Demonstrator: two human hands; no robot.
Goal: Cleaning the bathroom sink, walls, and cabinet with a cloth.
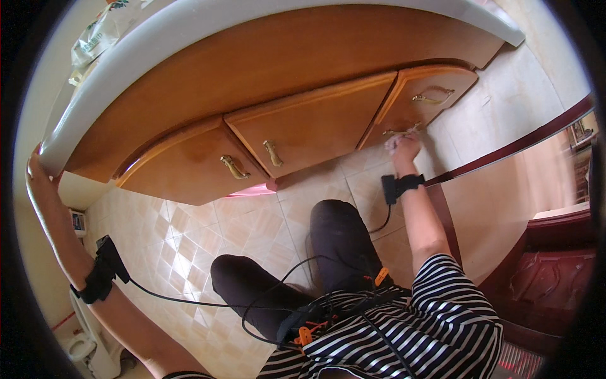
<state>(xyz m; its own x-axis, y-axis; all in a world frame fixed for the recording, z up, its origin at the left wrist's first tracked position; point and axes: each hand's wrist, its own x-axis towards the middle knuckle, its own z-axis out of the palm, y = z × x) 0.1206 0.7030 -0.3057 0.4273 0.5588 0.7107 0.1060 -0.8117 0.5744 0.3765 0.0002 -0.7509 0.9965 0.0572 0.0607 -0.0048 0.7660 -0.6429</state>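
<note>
At the far left, my left hand (38, 165) is against the end of the white countertop (113, 63), seen edge-on, so its fingers are mostly hidden. My right hand (404, 149) reaches low to the right end of the wooden cabinet (284, 57). Its fingers are curled at a brass handle (396, 132) on the lower part of the right-hand front; part of the grip is blurred. Just above it is another brass handle (433, 98). Two more brass handles, the middle one (272, 153) and the left one (234, 167), are on the closed cabinet doors.
A clear plastic bag (101, 35) lies on the countertop at upper left. Pink material (252, 190) shows beneath the cabinet. Dark red furniture (549, 290) with a mirror-like panel (505, 189) stands at right. Black cables (208, 306) cross my lap from the wrist straps. Tiled floor (183, 234) lies below.
</note>
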